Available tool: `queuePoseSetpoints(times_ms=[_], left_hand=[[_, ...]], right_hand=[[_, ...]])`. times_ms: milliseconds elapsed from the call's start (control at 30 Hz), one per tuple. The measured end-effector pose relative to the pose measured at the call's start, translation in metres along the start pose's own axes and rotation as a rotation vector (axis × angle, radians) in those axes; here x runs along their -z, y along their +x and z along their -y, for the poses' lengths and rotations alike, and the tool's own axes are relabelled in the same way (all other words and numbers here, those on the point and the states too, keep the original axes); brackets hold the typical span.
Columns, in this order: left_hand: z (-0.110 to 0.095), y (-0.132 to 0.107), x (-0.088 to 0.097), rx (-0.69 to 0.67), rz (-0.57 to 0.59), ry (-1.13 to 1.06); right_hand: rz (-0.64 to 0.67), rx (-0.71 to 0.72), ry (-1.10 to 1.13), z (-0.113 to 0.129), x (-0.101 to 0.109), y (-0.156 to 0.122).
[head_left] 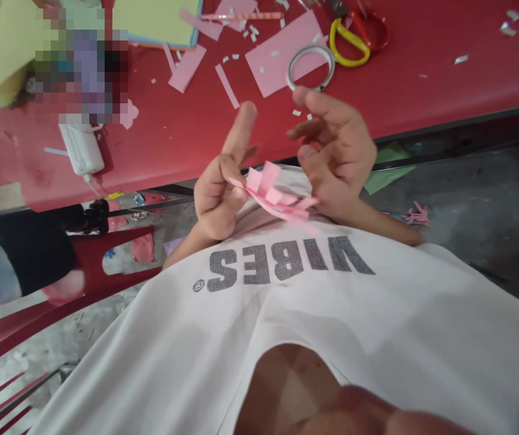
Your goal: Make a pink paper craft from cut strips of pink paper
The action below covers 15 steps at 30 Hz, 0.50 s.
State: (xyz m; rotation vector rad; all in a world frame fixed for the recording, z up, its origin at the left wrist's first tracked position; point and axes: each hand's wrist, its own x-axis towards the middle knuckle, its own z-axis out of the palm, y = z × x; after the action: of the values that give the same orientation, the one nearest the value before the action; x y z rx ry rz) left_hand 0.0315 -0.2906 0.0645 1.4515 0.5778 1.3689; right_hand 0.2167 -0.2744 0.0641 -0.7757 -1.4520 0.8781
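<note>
Close to my white shirt I hold a pink folded paper piece point(275, 193) with cut strips between both hands. My left hand point(223, 181) pinches its left end with thumb and bent fingers, the index finger sticking straight up. My right hand point(336, 151) presses its thumb on the paper's right side, the other fingers curled loosely above. Both hands hover just in front of the red table's point(422, 90) edge.
On the table lie pink paper sheets and offcuts point(277, 54), a tape ring point(310, 66), yellow and red scissors point(359, 36), green-yellow paper point(159, 21) and a white glue bottle point(82, 148). A red chair point(105, 260) stands left; paper scraps litter the grey floor point(415, 214).
</note>
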Motion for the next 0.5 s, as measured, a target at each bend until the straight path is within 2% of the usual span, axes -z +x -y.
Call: queuePoseSetpoints(times_ms=[33, 100, 200, 333, 400, 500], left_hand=[[-0.004, 0.000, -0.003, 0.018, -0.059, -0.112], [-0.009, 0.000, -0.006, 0.105, -0.045, -0.288], [-0.011, 0.000, -0.005, 0.198, 0.017, -0.419], [-0.009, -0.001, -0.002, 0.176, 0.092, -0.439], [-0.010, -0.003, -0.002, 0.175, 0.036, -0.394], [-0.013, -0.007, -0.004, 0.263, -0.062, -0.288]], right_hand=[[-0.041, 0.016, -0.036, -0.002, 0.001, 0.000], [-0.043, -0.007, -0.136, -0.003, 0.004, 0.001], [0.018, -0.068, -0.209, 0.001, 0.010, 0.003], [0.043, 0.035, -0.153, 0.007, 0.013, 0.008], [0.046, 0.100, -0.162, 0.007, 0.014, 0.011], [0.092, 0.156, -0.197, 0.004, 0.018, 0.015]])
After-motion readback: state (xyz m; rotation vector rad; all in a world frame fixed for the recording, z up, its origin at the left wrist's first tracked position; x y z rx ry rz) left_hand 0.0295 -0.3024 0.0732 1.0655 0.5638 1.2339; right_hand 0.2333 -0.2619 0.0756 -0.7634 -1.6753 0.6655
